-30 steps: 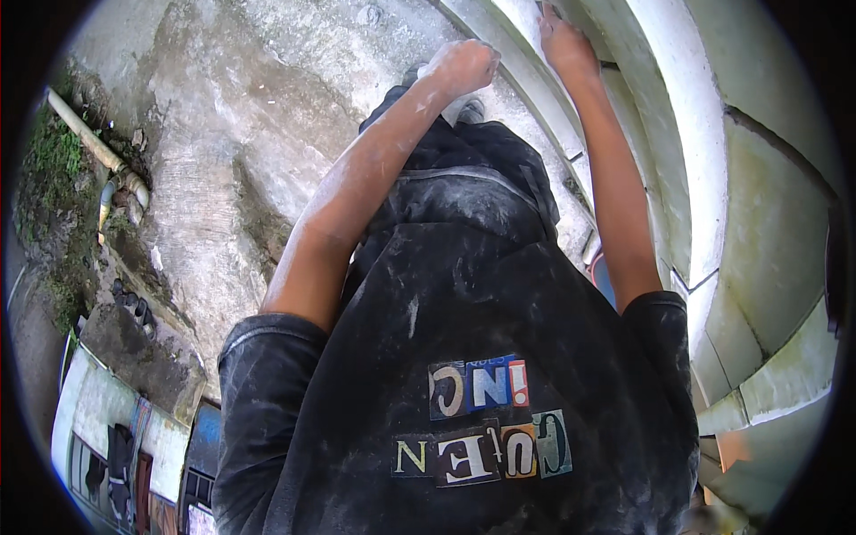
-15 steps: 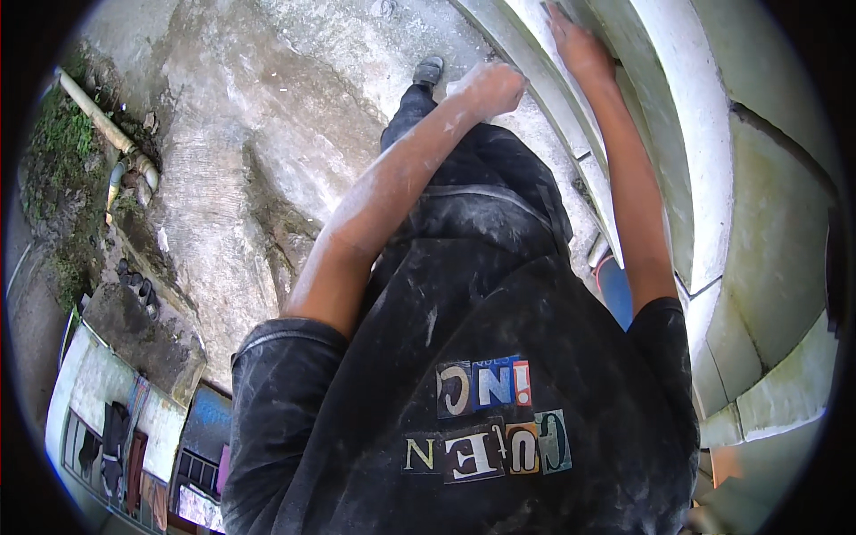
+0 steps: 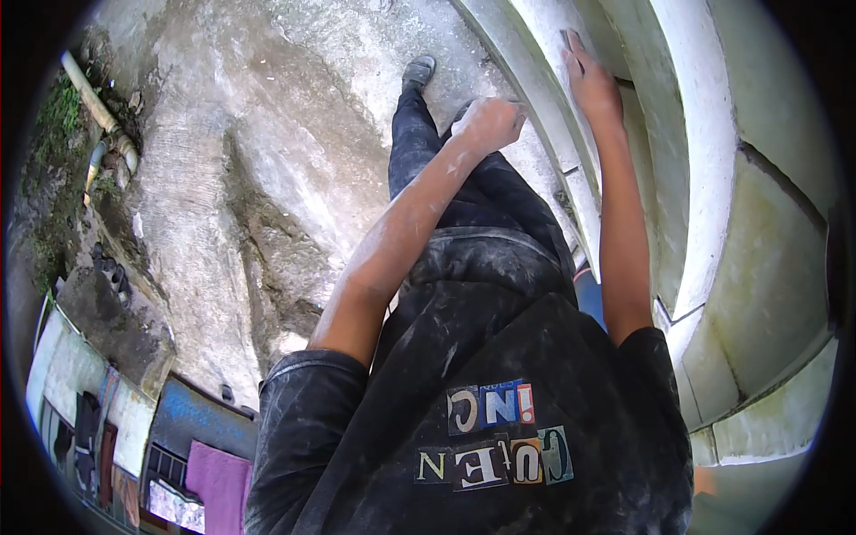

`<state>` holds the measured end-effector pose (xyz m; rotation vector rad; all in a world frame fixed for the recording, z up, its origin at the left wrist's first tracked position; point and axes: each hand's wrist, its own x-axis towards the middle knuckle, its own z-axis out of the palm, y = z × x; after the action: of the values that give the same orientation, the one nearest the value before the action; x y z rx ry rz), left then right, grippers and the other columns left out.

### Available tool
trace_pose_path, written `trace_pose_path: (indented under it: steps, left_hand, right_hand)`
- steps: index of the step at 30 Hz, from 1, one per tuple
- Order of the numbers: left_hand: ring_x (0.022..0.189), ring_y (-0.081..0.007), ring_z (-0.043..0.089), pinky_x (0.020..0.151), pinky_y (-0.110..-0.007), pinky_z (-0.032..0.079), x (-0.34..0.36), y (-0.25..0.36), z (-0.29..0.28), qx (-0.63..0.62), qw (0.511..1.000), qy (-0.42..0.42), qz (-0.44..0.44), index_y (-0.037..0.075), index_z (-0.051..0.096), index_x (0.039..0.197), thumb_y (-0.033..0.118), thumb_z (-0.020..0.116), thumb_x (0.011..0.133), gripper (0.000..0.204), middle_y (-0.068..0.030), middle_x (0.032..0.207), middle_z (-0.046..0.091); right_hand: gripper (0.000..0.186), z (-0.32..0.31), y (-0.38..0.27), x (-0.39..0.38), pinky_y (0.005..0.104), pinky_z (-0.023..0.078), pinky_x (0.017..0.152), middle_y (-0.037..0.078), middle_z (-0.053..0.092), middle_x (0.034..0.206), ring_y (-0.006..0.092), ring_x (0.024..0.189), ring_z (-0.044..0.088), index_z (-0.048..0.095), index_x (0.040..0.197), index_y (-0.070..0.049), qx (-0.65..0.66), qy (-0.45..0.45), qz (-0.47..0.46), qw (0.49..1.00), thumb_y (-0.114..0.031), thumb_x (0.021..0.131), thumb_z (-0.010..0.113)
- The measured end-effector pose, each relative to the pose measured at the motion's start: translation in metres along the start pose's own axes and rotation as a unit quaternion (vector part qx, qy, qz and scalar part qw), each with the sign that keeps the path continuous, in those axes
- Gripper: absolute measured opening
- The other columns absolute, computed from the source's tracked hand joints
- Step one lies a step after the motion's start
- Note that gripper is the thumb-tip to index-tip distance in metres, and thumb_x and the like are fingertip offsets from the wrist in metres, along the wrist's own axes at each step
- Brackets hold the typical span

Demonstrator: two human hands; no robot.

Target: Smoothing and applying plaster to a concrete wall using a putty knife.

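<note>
My left hand (image 3: 490,123), pale with dust, is closed into a fist in front of my dark trousers (image 3: 410,147). Whatever it may hold is hidden by the fingers. Farther right, my right hand (image 3: 594,87) rests against a long, pale, ridged moulding (image 3: 544,53). Its fingers are bent together around a thin dark edge at the fingertips, too small to name. White dust marks my left forearm and my black T-shirt (image 3: 526,330).
Along my right side run more pale concrete mouldings (image 3: 704,178) and a greenish panel (image 3: 776,285) with dark joints. Rough, uneven concrete ground (image 3: 187,178) lies to the left. A pipe (image 3: 94,107) lies by moss at far left; a purple cloth (image 3: 217,486) hangs at lower left.
Both hands have come nearer to my body, the right one sliding back along the moulding. My legs have shifted, and a second shoe now partly shows behind the left hand.
</note>
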<state>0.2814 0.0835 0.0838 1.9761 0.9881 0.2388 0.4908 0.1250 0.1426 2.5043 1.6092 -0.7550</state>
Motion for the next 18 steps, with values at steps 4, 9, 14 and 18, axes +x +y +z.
trace_pose_path:
  steps: [4,9,14,18]
  left_hand:
    - [0.086,-0.0375,0.070,0.080,-0.043,0.057,0.005,0.023,-0.002,-0.124,0.989,0.076,-0.030,0.011,0.075,0.106,0.018,0.057,0.089,0.026,-0.0191,0.097,0.072]
    - [0.086,-0.0354,0.072,0.082,-0.041,0.056,0.019,0.050,0.003,-0.235,0.964,0.117,-0.045,0.005,0.071,0.117,0.016,0.058,0.088,0.033,-0.0226,0.100,0.072]
    - [0.075,-0.0285,0.072,0.075,-0.038,0.057,0.024,0.063,0.029,-0.246,0.956,0.159,0.023,-0.002,0.067,0.121,0.017,0.059,0.089,0.038,-0.0201,0.097,0.074]
    - [0.055,-0.0147,0.060,0.054,-0.031,0.049,0.018,0.079,0.033,-0.436,0.886,0.014,-0.157,-0.002,0.072,0.111,0.027,0.069,0.091,0.035,-0.0109,0.079,0.071]
  right_hand:
    - [0.065,0.010,0.021,-0.020,0.0438,0.048,0.101,0.023,0.063,0.130,0.0401,0.119,0.061,0.031,0.157,-0.031,0.109,0.076,-0.052,0.990,-0.039,0.098,0.057]
    - [0.087,0.000,0.005,-0.080,0.0251,0.048,0.089,0.008,0.063,0.112,0.0122,0.100,0.058,0.018,0.162,-0.015,0.380,0.009,-0.079,0.921,0.000,0.090,0.066]
    - [0.088,-0.001,0.042,-0.125,0.0226,0.050,0.073,0.005,0.063,0.115,0.0107,0.091,0.059,0.017,0.162,-0.018,0.468,-0.061,0.041,0.880,0.003,0.090,0.063]
    - [0.088,-0.021,0.047,-0.152,0.0235,0.050,0.073,0.013,0.059,0.134,0.0130,0.090,0.061,0.019,0.162,-0.018,0.377,-0.095,0.021,0.921,0.004,0.088,0.062]
